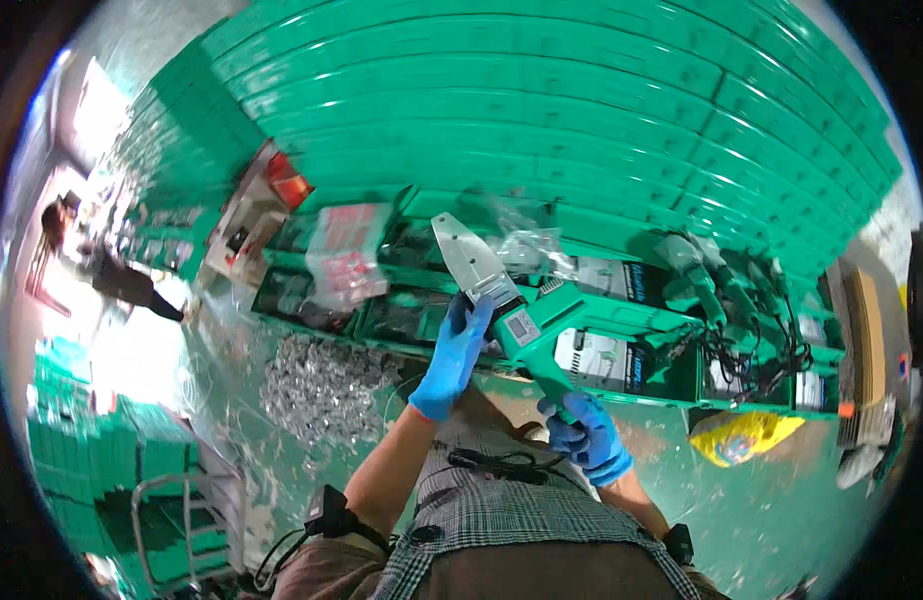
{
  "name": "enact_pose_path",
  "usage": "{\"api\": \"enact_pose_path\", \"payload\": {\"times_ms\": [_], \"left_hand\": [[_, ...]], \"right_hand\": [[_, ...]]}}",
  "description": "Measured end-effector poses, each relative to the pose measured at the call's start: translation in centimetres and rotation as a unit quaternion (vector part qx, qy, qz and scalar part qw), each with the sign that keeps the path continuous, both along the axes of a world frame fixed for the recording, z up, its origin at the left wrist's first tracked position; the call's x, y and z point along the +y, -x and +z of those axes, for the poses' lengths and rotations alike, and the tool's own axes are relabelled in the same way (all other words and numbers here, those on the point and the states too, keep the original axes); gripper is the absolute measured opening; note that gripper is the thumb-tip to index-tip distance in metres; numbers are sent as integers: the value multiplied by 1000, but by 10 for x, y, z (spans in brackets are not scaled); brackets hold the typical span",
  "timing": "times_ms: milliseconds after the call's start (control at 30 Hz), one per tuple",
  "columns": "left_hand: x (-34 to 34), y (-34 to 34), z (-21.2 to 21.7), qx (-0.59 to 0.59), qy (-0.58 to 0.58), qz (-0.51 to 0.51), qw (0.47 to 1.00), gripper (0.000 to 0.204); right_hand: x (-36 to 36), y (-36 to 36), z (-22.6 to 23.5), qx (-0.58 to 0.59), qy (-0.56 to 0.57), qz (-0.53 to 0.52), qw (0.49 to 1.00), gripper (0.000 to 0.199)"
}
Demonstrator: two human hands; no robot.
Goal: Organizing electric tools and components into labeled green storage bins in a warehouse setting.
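Observation:
I hold a green pipe welding iron (533,340) in front of me, its flat silver plate pointing up and to the left. A small display panel sits near the base of that plate. My left hand (459,350), in a blue glove, is closed around the plate's base. Wrapped round the lower end of the green handle is my right hand (589,438), gloved in blue as well. Beneath the tool are open green cases (406,345), some with printed leaflets (591,358) inside. A black cord (501,462) lies across my checked apron.
Tall stacks of green cases (461,110) form a wall behind the row. Several similar green tools (696,285) with black cords lie to the right. A yellow bag (746,437) is on the floor, and small clear plastic packets (326,390) are heaped at left. Another person (111,260) stands far left.

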State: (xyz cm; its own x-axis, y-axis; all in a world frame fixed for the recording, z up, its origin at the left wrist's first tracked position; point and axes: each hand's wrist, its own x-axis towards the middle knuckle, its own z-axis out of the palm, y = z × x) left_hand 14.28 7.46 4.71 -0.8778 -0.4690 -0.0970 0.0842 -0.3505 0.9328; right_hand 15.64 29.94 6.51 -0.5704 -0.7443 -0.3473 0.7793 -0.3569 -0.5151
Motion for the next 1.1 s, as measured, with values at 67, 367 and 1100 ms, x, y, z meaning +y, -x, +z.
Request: {"api": "enact_pose_path", "payload": {"times_ms": [67, 367, 1100], "left_hand": [[-28, -38, -30, -71, -34, 31, 996, 42], [-141, -282, -171, -237, -132, 138, 952, 41], [-273, -399, -288, -430, 62, 234, 870, 38]], "right_hand": [[-35, 10, -7, 2, -37, 49, 998, 28], [-209, 74, -56, -83, -4, -35, 996, 22], [-454, 73, -27, 513, -304, -96, 797, 30]]}}
